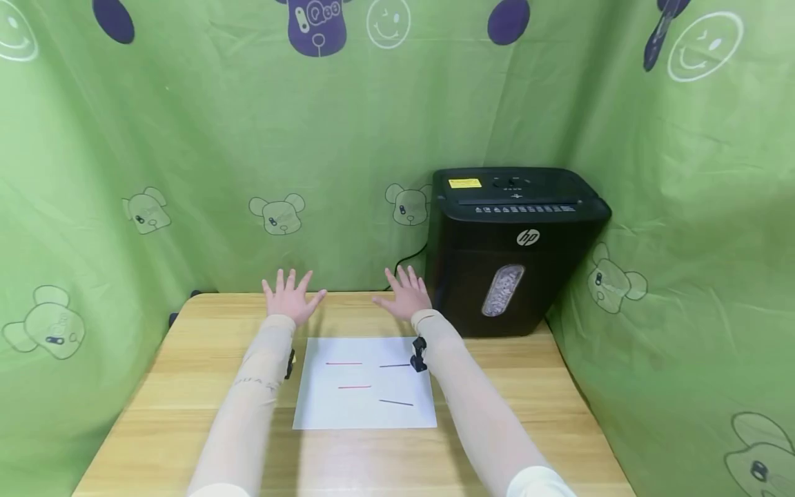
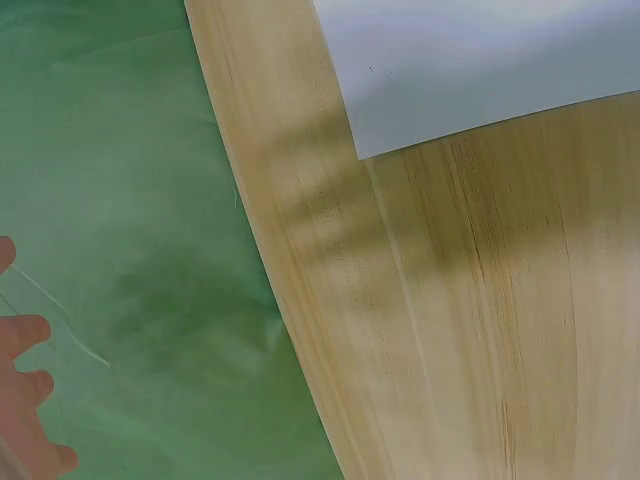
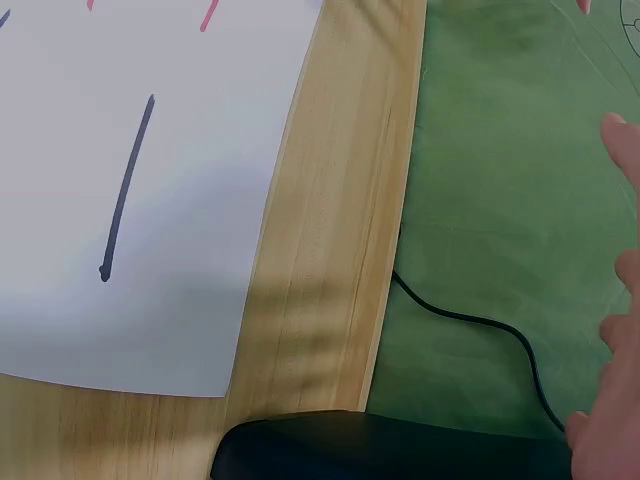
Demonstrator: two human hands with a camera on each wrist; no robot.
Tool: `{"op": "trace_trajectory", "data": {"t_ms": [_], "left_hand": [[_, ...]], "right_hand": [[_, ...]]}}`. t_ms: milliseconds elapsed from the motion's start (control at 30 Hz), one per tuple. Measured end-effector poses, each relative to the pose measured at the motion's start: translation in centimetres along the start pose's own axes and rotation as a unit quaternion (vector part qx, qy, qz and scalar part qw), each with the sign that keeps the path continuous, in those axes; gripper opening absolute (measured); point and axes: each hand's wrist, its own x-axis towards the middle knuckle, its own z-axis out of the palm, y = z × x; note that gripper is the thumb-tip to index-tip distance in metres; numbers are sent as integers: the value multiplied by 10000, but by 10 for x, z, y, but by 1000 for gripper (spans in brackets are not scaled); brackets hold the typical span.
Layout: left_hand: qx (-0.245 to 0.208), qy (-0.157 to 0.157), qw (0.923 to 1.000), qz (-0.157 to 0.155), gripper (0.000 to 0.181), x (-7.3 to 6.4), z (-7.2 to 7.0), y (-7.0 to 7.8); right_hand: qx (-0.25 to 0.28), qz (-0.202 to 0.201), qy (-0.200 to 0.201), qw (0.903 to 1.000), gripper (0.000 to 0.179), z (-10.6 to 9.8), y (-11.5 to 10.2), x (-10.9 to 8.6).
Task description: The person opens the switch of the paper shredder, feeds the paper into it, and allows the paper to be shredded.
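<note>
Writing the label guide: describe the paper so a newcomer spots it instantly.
On the wooden table, look between the left sleeve and the right sleeve. The paper lies there, left of the black shredder. Unlike its neighbours, it is a white rectangle bearing two red lines and two dark lines.

The paper (image 1: 348,412) is white, with two red lines (image 1: 355,387) and two dark lines (image 3: 124,183). The table (image 1: 546,393) is light brown with wood stripes. The curtain (image 1: 348,131) is green, with bear faces (image 1: 281,217), white smiley faces (image 1: 388,23) and purple spots (image 1: 509,21). The shredder (image 1: 509,255) is black, with a yellow sticker (image 1: 465,183). The sleeves (image 1: 256,379) are cream.
</note>
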Motion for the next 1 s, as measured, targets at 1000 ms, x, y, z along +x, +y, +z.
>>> {"op": "trace_trajectory", "data": {"t_ms": [1000], "left_hand": [[-413,1679,9804,947,45,-8,-52,26]], "right_hand": [[1054,-1009,1342,9802,65,-73,-8,-21]]}}
